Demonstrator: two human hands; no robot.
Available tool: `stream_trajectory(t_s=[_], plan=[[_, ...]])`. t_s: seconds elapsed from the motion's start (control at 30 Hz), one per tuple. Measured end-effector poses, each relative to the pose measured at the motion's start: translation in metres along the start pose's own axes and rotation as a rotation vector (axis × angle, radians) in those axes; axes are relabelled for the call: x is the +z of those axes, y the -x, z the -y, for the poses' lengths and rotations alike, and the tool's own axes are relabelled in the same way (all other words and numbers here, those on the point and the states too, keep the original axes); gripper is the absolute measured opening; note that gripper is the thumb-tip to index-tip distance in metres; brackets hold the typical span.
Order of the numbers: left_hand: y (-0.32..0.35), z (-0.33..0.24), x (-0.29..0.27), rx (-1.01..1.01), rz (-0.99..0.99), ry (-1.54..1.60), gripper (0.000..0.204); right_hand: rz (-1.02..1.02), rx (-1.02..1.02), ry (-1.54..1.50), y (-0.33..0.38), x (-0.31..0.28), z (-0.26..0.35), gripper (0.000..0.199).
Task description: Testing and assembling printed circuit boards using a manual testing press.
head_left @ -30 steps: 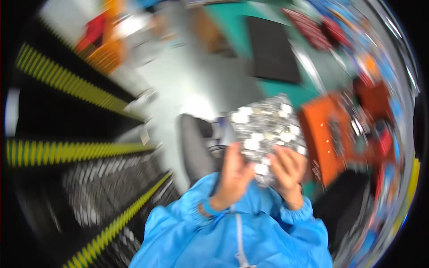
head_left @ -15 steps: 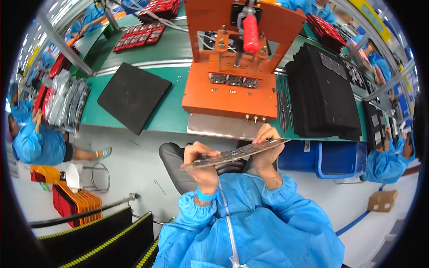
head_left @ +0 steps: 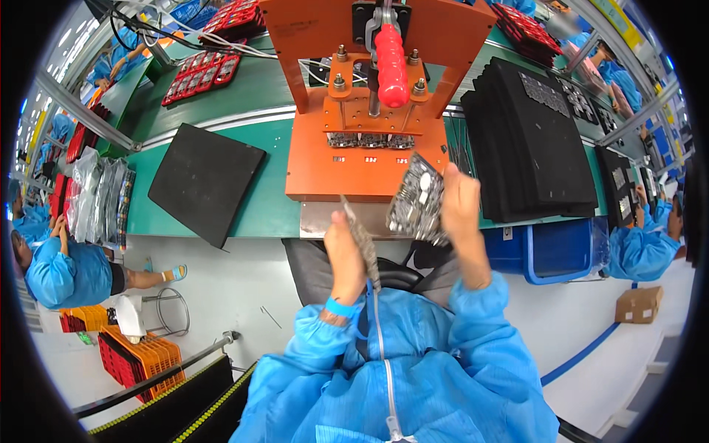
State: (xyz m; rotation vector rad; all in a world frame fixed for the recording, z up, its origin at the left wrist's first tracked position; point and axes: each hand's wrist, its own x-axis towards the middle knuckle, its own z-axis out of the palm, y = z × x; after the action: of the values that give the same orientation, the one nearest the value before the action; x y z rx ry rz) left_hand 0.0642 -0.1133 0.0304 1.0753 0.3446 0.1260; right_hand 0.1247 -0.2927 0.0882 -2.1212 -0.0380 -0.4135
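Observation:
My left hand (head_left: 344, 255) is closed on the edge of a circuit board piece (head_left: 360, 238), which stands nearly edge-on to me. In my right hand (head_left: 461, 207) is a second circuit board piece (head_left: 415, 203), tilted upright, its face of silvery parts showing. A gap separates the two pieces, both above my lap near the table's front edge. Just beyond them stands an orange bench press (head_left: 317, 166) with a red lever handle (head_left: 391, 70). More circuit boards (head_left: 369, 140) sit under its pressing plate. The fingertips behind the right piece are partly hidden.
Left of the press lies a black foam sheet (head_left: 203, 181) on the green table (head_left: 277, 136). Black foam sheets (head_left: 517, 148) are stacked at the right, above a blue bin (head_left: 565, 251). Red trays (head_left: 203, 77) lie farther back. Co-workers (head_left: 74, 262) sit at both sides.
Both hands held one long circuit board panel between them; now each holds a separate piece. My right hand has risen toward the press, and the hands have turned. The view has shifted slightly.

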Motion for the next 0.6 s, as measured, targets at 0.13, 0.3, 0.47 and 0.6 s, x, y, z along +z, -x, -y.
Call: stream_trajectory(t_s=[0.13, 0.3, 0.47, 0.6], plan=[[0.022, 0.016, -0.052, -0.261, 0.000, -0.092, 0.036, 0.279, -0.247, 0.594, -0.057, -0.011, -0.040, 0.044], [0.042, 0.021, -0.096, -0.412, 0.001, 0.095, 0.028, 0.104, -0.471, 0.659, -0.072, 0.003, -0.065, 0.029], [0.060, -0.018, -0.102, -0.367, 0.139, 0.106, 0.056, -0.490, -0.928, 0.356, -0.086, 0.001, 0.031, 0.030], [0.056, -0.018, -0.103, -0.336, 0.261, 0.072, 0.070, -0.486, -1.447, 0.587, -0.126, 0.032, 0.075, 0.057]])
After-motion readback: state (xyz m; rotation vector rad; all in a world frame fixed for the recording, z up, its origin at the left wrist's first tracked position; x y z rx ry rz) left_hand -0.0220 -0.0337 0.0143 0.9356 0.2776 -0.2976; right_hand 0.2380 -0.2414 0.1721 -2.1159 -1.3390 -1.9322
